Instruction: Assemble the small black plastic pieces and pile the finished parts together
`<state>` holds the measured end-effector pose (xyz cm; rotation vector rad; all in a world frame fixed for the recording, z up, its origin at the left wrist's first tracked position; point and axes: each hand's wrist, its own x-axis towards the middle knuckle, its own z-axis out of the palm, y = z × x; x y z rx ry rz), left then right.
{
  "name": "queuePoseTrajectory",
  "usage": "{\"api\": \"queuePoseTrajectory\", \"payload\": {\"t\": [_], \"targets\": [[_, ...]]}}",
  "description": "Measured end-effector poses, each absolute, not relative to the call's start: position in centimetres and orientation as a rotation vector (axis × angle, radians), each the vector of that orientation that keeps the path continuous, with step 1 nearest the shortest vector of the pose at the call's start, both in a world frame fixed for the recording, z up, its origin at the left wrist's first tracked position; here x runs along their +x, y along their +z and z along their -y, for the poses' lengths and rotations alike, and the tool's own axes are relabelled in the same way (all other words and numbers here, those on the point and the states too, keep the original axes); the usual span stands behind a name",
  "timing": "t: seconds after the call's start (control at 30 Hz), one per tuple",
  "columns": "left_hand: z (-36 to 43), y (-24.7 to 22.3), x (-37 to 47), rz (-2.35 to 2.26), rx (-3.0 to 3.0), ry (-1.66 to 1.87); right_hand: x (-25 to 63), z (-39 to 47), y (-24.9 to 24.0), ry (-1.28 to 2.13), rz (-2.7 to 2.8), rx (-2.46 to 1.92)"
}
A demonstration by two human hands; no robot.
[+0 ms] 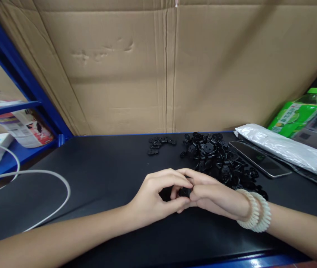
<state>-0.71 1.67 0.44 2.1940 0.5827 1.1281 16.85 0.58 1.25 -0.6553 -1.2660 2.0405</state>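
Observation:
A small black part is held between the fingertips of both hands, above the black tabletop. My left hand reaches it from the left, thumb and fingers closed on its side. From the right, my right hand wraps its fingers round the same part, hiding much of it; two coiled bands circle that wrist. Behind my right hand lies a large heap of black parts, some of them round. Farther left, near the back edge, several small black pieces form a little group.
A phone and a silvery plastic packet lie right of the heap, beside a green bottle. A white cable loops over the left side. Cardboard stands behind the table; a blue shelf is left.

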Motion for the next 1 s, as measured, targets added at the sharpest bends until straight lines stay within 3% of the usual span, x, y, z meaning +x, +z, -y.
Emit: {"api": "queuePoseTrajectory", "payload": {"t": [1.0], "targets": [[-1.71,0.66,-0.62,-0.621,2.182,1.065,16.66,-0.81,1.12,2.141,1.201,-0.575]]}}
